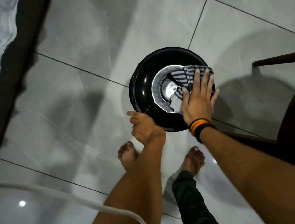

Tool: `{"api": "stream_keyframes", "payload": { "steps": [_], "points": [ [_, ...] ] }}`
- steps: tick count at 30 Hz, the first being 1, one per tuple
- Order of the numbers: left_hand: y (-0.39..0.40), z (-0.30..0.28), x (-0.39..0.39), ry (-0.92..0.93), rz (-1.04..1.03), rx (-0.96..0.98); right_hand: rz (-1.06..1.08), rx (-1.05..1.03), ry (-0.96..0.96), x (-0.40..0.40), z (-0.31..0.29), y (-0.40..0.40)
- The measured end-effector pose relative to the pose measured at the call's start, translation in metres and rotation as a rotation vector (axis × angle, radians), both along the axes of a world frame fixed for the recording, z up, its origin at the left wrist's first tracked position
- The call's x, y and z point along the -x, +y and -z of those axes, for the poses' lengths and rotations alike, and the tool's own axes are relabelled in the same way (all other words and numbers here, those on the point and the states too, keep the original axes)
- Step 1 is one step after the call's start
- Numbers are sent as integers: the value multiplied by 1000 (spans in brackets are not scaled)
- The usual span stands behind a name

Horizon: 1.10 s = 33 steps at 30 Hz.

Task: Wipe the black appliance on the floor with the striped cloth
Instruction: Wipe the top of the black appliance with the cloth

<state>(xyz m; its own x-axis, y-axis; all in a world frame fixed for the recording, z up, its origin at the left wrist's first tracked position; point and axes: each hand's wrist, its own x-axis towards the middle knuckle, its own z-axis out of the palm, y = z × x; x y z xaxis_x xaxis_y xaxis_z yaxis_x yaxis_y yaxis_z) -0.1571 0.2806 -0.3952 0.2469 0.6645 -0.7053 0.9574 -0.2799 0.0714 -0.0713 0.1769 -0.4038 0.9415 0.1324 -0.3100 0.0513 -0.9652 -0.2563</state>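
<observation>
Two hands work the round black appliance (pixel 143 86) on the tiled floor (pixel 79 45): left hand (pixel 143 126) grips its near rim, right hand (pixel 199 96) lies flat, fingers spread, pressing the striped cloth (pixel 182 76) across its shiny metal bowl (pixel 160 89), opening upward

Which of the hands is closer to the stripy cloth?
Right. The right hand lies flat on top of the striped cloth, pressing it onto the black appliance. The left hand grips the appliance's near rim, apart from the cloth.
</observation>
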Motion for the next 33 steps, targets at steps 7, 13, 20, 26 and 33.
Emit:
{"api": "stream_keyframes", "payload": {
  "steps": [7, 13, 20, 26, 33],
  "points": [
    [1, -2, 5, -39, 25, 54, -512, 120, -94, 77, 21, -23],
    [3, -4, 5, -24, 64, 68, -12, -88, -17, 39, 14, -26],
    [-2, -4, 4, -82, 45, 65, 233, -87, 61, -20, 1, 8],
    [0, -7, 1, -71, 43, 67, -318, 34, 57, 19, -5, 44],
    [25, -35, 11, -199, 110, 139, 208, -170, 36, 2, -32, 19]
  ]
}}
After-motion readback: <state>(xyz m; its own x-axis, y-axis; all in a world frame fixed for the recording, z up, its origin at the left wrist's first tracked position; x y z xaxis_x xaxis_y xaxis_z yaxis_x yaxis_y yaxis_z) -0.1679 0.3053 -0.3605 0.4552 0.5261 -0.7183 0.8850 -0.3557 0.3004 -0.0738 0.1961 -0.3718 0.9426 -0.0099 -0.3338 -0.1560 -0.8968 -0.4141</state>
